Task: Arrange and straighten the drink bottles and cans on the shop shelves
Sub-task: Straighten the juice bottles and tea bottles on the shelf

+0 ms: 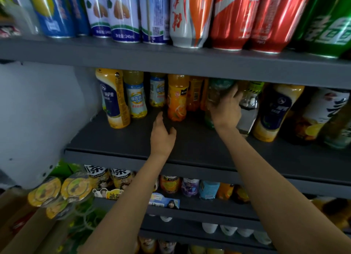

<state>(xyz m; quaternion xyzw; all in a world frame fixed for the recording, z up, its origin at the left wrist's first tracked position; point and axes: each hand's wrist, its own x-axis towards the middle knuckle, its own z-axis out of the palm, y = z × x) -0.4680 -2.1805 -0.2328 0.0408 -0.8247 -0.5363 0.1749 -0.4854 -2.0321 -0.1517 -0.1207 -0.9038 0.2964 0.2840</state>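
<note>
Middle shelf (199,145), dark grey: right hand (227,109) grasps a blurred green-labelled bottle (218,94) at centre; left hand (162,134), released with fingers loosely curled, hovers over bare shelf at its 8 o'clock. Orange juice bottle (176,98) stands at the held bottle's 9 o'clock, clear bottle (248,109) at 3 o'clock, crowding both flanks; the top shelf edge hangs just above. Cans (191,16) line the shelf at 12 o'clock; further bottles (190,187) at 6 o'clock.

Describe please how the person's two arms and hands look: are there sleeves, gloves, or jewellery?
Both forearms are bare as far as the picture shows; no sleeves are visible. The left hand and the right hand wear no gloves. No watch, bracelet or ring is visible from this side.
</note>
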